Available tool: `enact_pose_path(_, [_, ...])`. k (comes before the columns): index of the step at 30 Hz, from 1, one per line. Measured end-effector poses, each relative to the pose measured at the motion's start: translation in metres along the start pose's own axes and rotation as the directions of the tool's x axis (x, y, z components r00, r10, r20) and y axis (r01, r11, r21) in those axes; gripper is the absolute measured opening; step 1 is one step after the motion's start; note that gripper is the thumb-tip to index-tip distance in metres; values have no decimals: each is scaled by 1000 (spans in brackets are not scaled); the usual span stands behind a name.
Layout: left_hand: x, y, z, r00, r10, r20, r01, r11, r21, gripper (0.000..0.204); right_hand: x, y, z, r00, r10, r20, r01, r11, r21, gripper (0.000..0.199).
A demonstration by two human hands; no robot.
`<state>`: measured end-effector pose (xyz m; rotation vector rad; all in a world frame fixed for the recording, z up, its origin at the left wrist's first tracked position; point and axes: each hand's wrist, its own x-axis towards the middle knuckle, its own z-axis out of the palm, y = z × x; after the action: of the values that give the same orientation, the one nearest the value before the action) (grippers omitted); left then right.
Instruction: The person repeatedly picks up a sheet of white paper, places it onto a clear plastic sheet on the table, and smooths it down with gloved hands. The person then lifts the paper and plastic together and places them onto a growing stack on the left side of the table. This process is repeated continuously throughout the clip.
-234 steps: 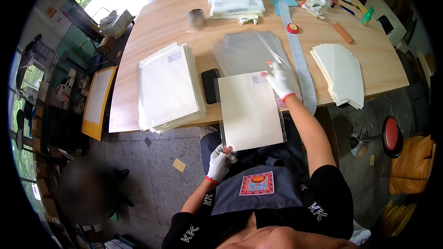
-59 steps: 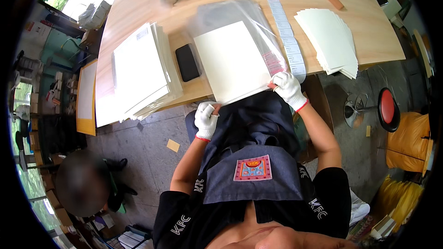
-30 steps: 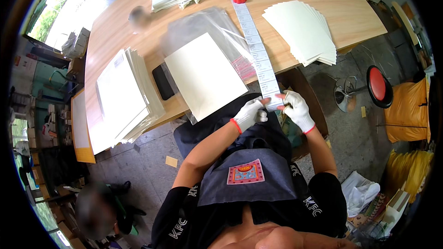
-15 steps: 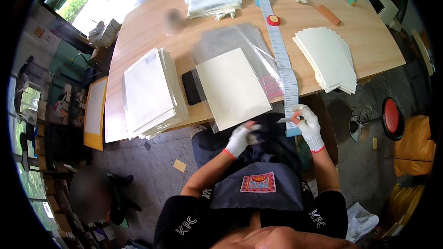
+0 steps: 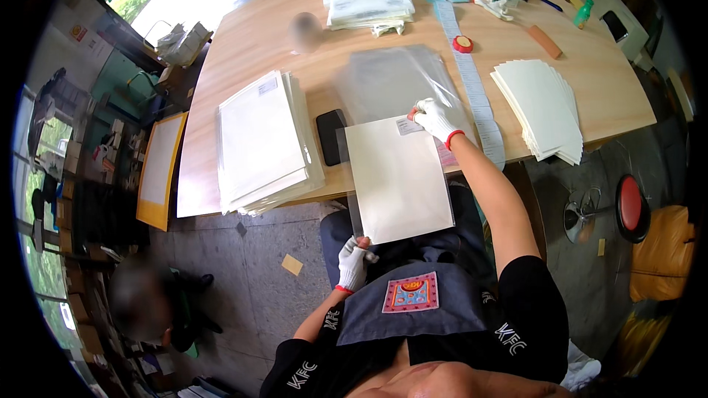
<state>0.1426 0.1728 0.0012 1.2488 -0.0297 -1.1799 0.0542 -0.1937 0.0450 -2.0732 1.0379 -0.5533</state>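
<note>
A cream card sheet [image 5: 398,184] in a clear plastic sleeve [image 5: 357,199] lies partly over the table's front edge, above my lap. My gloved left hand [image 5: 354,262] pinches the sleeve at its lower left corner. At the sheet's upper right corner, a small white printed label [image 5: 408,126] lies under the fingertips of my gloved right hand [image 5: 436,119], which are drawn together at its edge. Beyond the sheet is a pile of empty clear sleeves [image 5: 394,74]. A long strip of labels on blue backing [image 5: 479,107] runs alongside, partly behind my right forearm.
A stack of sleeved sheets [image 5: 262,147] stands left, beside a black phone [image 5: 331,136]. Fanned cream sheets [image 5: 542,107] lie right. Further back are a red tape roll [image 5: 462,44], a brown block [image 5: 544,41] and white packs [image 5: 369,4]. Another person [image 5: 144,302] is at lower left.
My right hand has moved from the strip's near end up to the sheet's upper corner, where a label now shows. My left hand has come down to the sleeve's lower corner.
</note>
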Motion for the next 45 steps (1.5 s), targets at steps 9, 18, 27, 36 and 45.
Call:
enact_pose_path(9, [-12, 28, 7, 993, 116, 19, -117, 992, 55, 14, -67, -18, -31, 968, -78, -240, 63, 996, -69, 26])
enact_pose_path(18, [-28, 117, 36, 840, 443, 313, -542, 693, 475, 18, -194, -19, 12, 740, 264, 619, -577, 722, 382, 21])
enact_pose_path(27, [10, 237, -56, 346, 929, -129, -789, 363, 495, 16, -25, -160, 110, 924, -178, 339, -63, 803, 593, 36])
enact_pose_path(36, [80, 177, -150, 327, 705, -629, -708, 624, 332, 34, -57, -139, 69, 913, -183, 364, -143, 694, 706, 31])
enact_pose_path(45, [82, 22, -136, 642, 649, -409, -543, 761, 354, 32, -182, 99, -108, 625, 597, -503, -21, 657, 753, 15])
